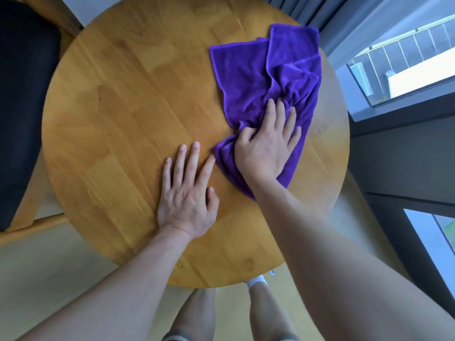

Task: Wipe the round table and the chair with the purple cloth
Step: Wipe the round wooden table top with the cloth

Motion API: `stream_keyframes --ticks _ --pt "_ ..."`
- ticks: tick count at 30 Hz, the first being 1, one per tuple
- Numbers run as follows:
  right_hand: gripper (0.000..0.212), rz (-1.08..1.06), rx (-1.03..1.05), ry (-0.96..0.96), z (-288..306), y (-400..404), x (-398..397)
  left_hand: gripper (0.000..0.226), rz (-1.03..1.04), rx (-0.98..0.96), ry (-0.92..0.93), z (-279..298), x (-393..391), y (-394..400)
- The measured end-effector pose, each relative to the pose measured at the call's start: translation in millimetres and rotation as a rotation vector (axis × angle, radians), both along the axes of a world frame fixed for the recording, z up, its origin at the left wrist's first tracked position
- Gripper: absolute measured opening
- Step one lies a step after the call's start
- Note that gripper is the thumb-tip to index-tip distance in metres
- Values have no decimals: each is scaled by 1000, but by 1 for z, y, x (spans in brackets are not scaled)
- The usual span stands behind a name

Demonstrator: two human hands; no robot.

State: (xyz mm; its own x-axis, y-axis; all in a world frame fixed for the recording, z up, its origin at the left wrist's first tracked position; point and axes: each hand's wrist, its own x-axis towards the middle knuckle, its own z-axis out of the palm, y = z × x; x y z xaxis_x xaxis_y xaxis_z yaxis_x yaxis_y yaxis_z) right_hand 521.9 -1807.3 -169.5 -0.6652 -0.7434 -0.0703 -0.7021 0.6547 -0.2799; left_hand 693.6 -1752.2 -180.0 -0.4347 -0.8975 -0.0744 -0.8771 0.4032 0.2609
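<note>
A round wooden table fills the middle of the view. The purple cloth lies crumpled on its right half, reaching towards the far right rim. My right hand presses down on the near part of the cloth, fingers bunching the fabric. Just left of the cloth, my left hand rests flat on the bare tabletop with fingers spread. The chair, wooden-framed with a black seat cushion, stands at the table's left side.
A window with a dark frame and grey curtains runs along the right. Light flooring lies below the table. My legs and a white sock show under the near table edge.
</note>
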Motion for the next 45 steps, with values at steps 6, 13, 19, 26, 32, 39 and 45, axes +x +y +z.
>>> stream_keyframes --ticks 6,13,19,26,32,39,45 --pt "80 469 25 41 0 19 7 65 -9 -32 31 -5 1 0" --pt "77 933 -1 19 2 31 -117 73 11 4 32 0 -2 -3" --pt "73 176 -6 33 1 -19 -103 76 -7 54 3 7 -1 -2" --pt "79 171 72 14 -1 -40 -94 75 129 115 128 18 -86 -39" --pt "83 866 81 77 4 -29 -182 75 219 110 111 14 -145 -63" --pt "79 779 16 26 -2 -46 -201 79 212 -20 15 3 -150 -59" --pt "76 433 17 -32 4 -44 -181 79 228 -42 29 1 -149 -56"
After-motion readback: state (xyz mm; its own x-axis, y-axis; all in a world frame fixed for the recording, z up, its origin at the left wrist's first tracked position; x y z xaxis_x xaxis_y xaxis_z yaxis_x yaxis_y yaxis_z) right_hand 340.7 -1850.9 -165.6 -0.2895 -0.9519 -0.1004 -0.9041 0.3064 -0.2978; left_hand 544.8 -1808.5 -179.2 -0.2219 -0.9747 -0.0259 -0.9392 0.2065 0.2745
